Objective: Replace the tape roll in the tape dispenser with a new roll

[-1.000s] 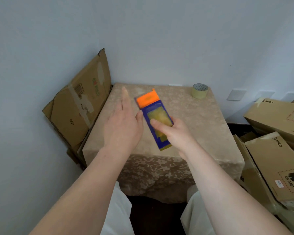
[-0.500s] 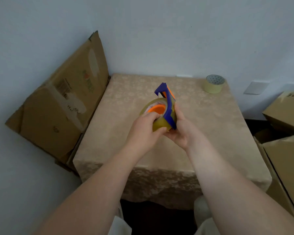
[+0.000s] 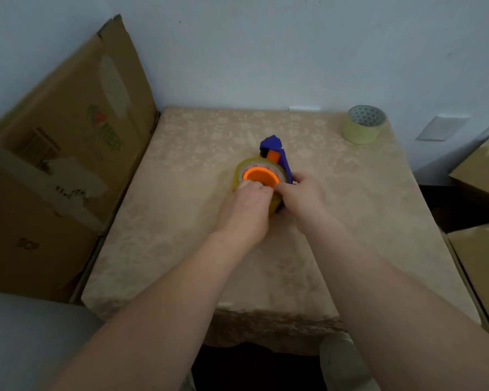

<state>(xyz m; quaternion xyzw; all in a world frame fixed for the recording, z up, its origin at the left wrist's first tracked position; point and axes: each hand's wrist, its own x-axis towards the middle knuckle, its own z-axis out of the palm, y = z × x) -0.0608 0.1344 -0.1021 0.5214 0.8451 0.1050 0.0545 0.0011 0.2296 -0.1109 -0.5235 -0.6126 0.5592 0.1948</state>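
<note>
A blue tape dispenser [image 3: 277, 156] with an orange hub [image 3: 260, 176] is held over the middle of the table, its open side turned up toward me. A yellowish tape roll [image 3: 241, 172] sits around the hub. My left hand [image 3: 244, 210] grips the near edge of that roll with fingers curled on it. My right hand [image 3: 304, 201] clasps the dispenser body from the right, thumb by the hub. A second pale yellow tape roll [image 3: 363, 125] stands at the table's far right corner.
The table [image 3: 181, 221] has a beige patterned cloth. A flattened cardboard box [image 3: 68, 153] leans against the wall on the left. More cardboard boxes [image 3: 483, 221] are stacked on the right. A white wall stands behind.
The dispenser has been turned from flat-on to hub side up. My left hand, open a second ago, has closed on the roll. The view has tilted down toward the table.
</note>
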